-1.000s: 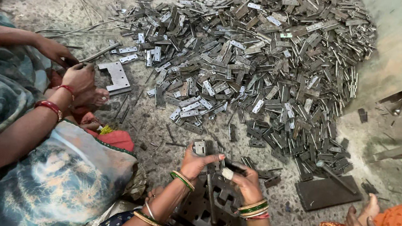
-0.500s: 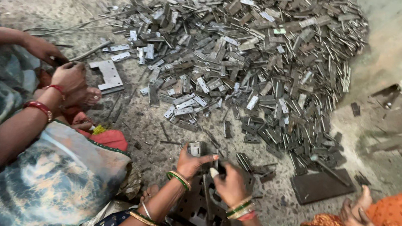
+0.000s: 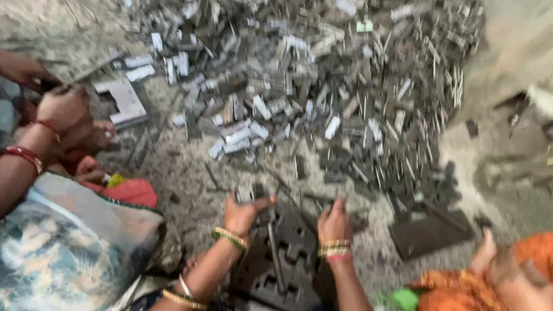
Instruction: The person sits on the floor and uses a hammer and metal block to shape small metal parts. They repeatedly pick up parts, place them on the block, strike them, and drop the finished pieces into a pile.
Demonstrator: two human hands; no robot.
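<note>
My left hand (image 3: 243, 211) is closed around a small grey metal piece (image 3: 248, 193), held just above a dark notched metal block (image 3: 287, 258) on the floor in front of me. My right hand (image 3: 335, 223) rests fingers-down on the far edge of that block, beside loose metal pieces; the blur hides whether it grips one. Both wrists carry gold and red bangles. A big heap of small grey metal parts (image 3: 311, 78) spreads over the concrete floor beyond my hands.
A person in patterned cloth sits at my left, their hands (image 3: 64, 111) near a flat notched metal plate (image 3: 123, 101). Another person in orange (image 3: 512, 300) sits at my right. A dark flat plate (image 3: 428, 227) lies at the heap's right edge.
The view has swung and blurred. My right hand has come off the piece held by my left hand and dropped onto the block's far edge.
</note>
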